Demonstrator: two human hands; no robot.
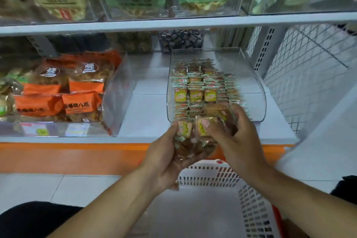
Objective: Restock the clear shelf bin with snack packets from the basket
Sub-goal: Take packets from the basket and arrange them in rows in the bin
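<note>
Your left hand (164, 157) and right hand (234, 139): fingers curled round a clump of snack packets (193, 135) | clump sits at the clear bin (257, 91) front lip, above the basket (249, 197) (looks empty) | bin lies straight ahead; right hand nearer.

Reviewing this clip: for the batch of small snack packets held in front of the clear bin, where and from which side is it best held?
Cupped from below and clamped from above, probably. The snack packets are a loose stack that would likely spill if pinched at one end. Here the left hand supports them from beneath on the left, while the right hand presses from above on the right, before the clear bin.
</note>
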